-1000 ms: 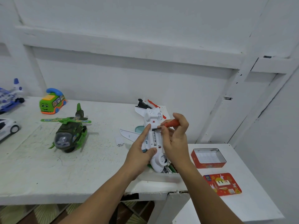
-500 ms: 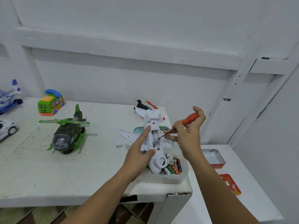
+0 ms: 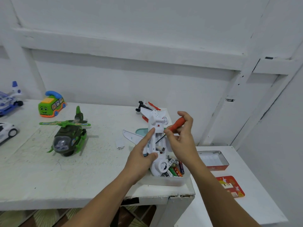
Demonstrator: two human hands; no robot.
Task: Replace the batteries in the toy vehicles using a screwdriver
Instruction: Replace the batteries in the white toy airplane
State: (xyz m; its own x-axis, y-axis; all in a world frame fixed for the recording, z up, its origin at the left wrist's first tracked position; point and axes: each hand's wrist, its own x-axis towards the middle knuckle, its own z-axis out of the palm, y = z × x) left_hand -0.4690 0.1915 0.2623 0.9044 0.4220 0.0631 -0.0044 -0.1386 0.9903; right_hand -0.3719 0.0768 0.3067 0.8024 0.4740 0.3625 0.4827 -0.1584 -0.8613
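Beneath the hands, a scuffed white table (image 3: 49,177) meets a panelled wall (image 3: 147,71). The left hand (image 3: 139,159) grips a glossy plastic plane (image 3: 155,119), and the right hand (image 3: 183,143) pinches an orange screwdriver (image 3: 177,123).

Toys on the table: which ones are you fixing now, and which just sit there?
In use: white toy plane, gripped by left hand; orange screwdriver in right hand; batteries in clear tray.
Lying about: green helicopter, green bus, blue-white plane, white car, red tin, its lid.

Bright, even, diffuse light, soft faint shadows, no glare, wide-angle bending at edges, slight overall softness.
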